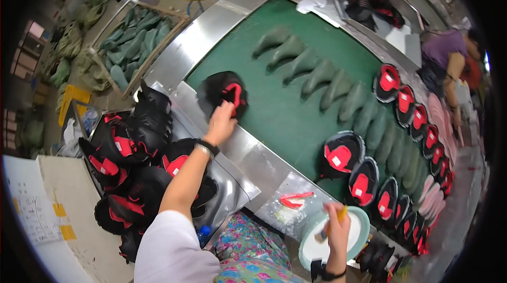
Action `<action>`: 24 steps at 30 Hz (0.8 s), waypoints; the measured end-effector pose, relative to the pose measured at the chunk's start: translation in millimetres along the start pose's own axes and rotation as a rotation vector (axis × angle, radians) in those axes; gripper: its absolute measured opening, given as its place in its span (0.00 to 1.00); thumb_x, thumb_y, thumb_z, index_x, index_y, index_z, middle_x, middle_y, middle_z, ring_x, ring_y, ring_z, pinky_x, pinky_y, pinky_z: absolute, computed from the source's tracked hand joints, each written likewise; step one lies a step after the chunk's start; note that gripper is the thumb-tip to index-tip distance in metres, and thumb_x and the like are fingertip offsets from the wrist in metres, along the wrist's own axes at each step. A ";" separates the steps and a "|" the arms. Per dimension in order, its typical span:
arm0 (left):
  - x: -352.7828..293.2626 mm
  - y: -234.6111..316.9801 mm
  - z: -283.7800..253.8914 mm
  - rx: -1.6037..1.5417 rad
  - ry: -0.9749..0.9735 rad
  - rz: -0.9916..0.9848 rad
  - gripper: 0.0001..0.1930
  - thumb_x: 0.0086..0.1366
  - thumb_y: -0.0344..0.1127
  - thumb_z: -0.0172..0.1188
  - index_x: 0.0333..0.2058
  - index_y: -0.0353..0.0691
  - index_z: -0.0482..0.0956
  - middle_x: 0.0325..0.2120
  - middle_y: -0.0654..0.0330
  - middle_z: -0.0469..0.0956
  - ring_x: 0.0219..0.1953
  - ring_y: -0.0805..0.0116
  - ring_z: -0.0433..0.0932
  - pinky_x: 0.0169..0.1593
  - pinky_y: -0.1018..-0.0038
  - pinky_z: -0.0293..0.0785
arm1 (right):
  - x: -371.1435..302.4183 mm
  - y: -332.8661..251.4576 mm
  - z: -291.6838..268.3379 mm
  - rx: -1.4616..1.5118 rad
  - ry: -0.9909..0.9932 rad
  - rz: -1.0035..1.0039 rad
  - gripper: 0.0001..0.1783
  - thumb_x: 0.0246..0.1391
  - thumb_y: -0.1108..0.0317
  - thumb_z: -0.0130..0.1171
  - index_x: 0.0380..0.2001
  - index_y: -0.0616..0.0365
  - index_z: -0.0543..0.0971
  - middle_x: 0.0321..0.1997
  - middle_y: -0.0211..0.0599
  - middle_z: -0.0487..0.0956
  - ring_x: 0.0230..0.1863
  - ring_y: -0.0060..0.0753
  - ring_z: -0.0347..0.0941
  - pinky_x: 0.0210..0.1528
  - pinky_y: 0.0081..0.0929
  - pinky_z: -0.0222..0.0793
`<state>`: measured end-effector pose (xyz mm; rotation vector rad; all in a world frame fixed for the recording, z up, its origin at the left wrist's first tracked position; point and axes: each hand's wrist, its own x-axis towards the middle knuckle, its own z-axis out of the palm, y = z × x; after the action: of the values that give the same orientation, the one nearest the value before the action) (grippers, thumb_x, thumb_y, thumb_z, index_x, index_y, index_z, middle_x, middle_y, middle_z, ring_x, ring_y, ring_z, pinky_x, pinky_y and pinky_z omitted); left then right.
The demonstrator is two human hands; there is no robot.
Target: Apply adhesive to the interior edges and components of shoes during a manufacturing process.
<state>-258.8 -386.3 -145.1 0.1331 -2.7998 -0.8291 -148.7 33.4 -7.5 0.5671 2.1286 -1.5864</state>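
My left hand is closed on the red-lined opening of a black shoe upper, at the near left edge of the green belt. My right hand grips a brush with a yellow handle. Its bristle end is over a pale green bowl of white liquid at the lower right. Beside my left forearm, a pile of black-and-red shoe uppers lies on a metal tray.
Green shoe lasts line the green belt diagonally. More uppers stand along its near and far sides. A red strip lies left of the bowl. A crate of lasts is at far left; a co-worker is at right.
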 end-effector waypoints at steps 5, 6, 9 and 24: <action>-59.2 175.5 -39.1 -0.150 -0.289 0.504 0.15 0.45 0.23 0.59 0.35 0.38 0.70 0.32 0.56 0.69 0.35 0.53 0.69 0.37 0.62 0.71 | 39.5 -49.9 25.1 0.135 -0.202 -0.349 0.35 0.42 0.71 0.70 0.56 0.62 0.70 0.54 0.37 0.73 0.55 0.30 0.69 0.57 0.29 0.64; -69.2 198.8 -50.1 -0.187 -0.303 0.587 0.15 0.45 0.23 0.58 0.35 0.39 0.70 0.32 0.57 0.68 0.35 0.55 0.69 0.37 0.63 0.71 | 38.2 -58.7 17.3 0.154 -0.310 -0.265 0.36 0.40 0.72 0.71 0.55 0.61 0.71 0.52 0.35 0.75 0.53 0.28 0.70 0.55 0.28 0.66; -90.9 239.8 -76.8 -0.253 -0.320 0.703 0.16 0.45 0.24 0.58 0.36 0.39 0.72 0.32 0.60 0.69 0.34 0.57 0.69 0.37 0.66 0.71 | 16.0 -66.8 -0.8 0.359 -0.543 -0.110 0.38 0.32 0.74 0.74 0.53 0.59 0.72 0.45 0.29 0.78 0.45 0.24 0.72 0.47 0.24 0.69; -84.2 217.0 -114.8 -1.555 -0.501 -0.325 0.15 0.68 0.40 0.56 0.43 0.32 0.79 0.35 0.63 0.82 0.36 0.78 0.79 0.44 0.80 0.73 | -67.1 -29.7 -28.8 0.410 -0.772 -0.246 0.39 0.25 0.76 0.80 0.48 0.64 0.74 0.37 0.30 0.81 0.33 0.21 0.76 0.35 0.21 0.72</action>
<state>-155.6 -252.8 52.1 0.1038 -1.6113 -3.0364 -112.3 48.5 60.8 -0.2022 1.3374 -1.9686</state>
